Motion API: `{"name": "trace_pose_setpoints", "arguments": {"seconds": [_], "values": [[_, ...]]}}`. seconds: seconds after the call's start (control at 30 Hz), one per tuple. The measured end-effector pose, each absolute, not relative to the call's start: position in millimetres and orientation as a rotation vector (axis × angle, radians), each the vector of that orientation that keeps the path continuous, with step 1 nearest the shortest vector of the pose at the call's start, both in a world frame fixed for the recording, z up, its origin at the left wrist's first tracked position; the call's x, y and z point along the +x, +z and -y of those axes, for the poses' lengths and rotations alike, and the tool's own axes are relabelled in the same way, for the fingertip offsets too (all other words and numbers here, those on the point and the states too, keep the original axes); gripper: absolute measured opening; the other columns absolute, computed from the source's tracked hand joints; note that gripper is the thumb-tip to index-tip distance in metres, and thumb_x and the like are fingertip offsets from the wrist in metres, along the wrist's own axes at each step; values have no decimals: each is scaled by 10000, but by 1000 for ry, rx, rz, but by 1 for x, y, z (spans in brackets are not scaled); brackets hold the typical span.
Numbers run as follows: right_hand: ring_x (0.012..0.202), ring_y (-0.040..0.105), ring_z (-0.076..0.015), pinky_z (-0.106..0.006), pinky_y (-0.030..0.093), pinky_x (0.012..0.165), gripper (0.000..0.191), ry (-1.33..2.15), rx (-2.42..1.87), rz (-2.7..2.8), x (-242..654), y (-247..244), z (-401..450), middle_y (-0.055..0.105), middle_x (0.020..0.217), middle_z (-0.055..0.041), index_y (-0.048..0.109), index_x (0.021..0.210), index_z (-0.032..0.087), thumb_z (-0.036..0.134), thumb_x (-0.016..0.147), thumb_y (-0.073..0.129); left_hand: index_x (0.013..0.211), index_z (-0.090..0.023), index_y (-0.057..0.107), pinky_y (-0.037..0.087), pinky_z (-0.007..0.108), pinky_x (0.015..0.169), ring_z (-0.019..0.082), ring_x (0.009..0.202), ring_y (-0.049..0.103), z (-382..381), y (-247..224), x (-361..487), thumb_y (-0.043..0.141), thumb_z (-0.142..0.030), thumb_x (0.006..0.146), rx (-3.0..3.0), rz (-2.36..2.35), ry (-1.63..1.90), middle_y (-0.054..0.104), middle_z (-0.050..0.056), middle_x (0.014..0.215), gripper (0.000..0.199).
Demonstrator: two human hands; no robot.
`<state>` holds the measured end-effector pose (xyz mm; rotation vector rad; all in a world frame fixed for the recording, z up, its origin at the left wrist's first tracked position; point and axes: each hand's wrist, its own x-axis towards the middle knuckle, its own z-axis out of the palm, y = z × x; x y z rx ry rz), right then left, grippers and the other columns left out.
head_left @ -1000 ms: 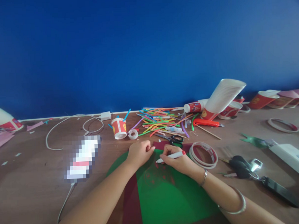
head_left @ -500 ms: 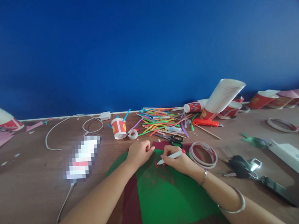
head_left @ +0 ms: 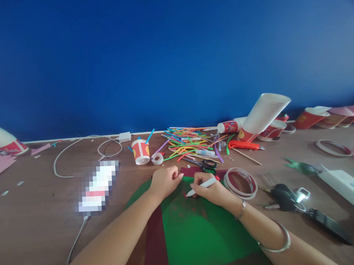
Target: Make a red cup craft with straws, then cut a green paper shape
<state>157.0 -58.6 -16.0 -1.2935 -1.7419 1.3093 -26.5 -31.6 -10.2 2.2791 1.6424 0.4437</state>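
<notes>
My right hand (head_left: 210, 190) grips a white marker (head_left: 207, 182) with a red end, its tip down at the green sheet of paper (head_left: 199, 241). Red marks show on the green surface around and below the tip. My left hand (head_left: 165, 181) is closed in a loose fist and rests on the sheet's upper left part, holding nothing that I can see. Dark red paper (head_left: 156, 242) shows along the left side of the green sheet and behind its top edge. Just right of my right hand lie rolls of tape (head_left: 254, 185).
Scissors (head_left: 207, 164), a small tape roll (head_left: 157, 159) and a pile of coloured sticks (head_left: 189, 143) lie beyond the hands. A paper cup (head_left: 141, 153) and a phone (head_left: 99, 186) are to the left. Stacked cups (head_left: 262, 115), keys (head_left: 285, 196) and a white box (head_left: 345, 189) are at right.
The marker tip has shifted very slightly at the red mark. My left hand and the surrounding things have stayed in place.
</notes>
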Motion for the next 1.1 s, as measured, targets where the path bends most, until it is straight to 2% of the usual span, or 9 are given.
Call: {"name": "trace_pose_setpoints", "arguments": {"seconds": [0.57, 0.87, 1.1], "values": [[456, 498, -92, -178, 322, 413, 199, 1253, -1329, 1818, 156, -13, 59, 625, 521, 9, 456, 546, 185, 218, 714, 556, 586, -196, 449, 180, 243, 495, 118, 527, 466, 31, -11, -27, 489, -421, 794, 2277, -1645, 429, 501, -38, 532, 309], [462, 554, -106, -174, 331, 408, 208, 1418, -1291, 1635, 157, -10, 57, 603, 486, 19, 445, 559, 186, 251, 715, 565, 594, -197, 475, 188, 249, 499, 122, 529, 461, 30, -12, -27, 480, -440, 796, 2258, -1649, 436, 489, -32, 531, 317], [345, 334, -61, -179, 212, 348, 283, 1404, -1233, 1227, 163, -8, 51, 461, 403, 72, 415, 629, 203, 408, 788, 529, 630, -192, 492, 239, 237, 512, 117, 530, 459, 30, -10, -28, 337, -446, 878, 2180, -1617, 665, 493, -34, 548, 387]]}}
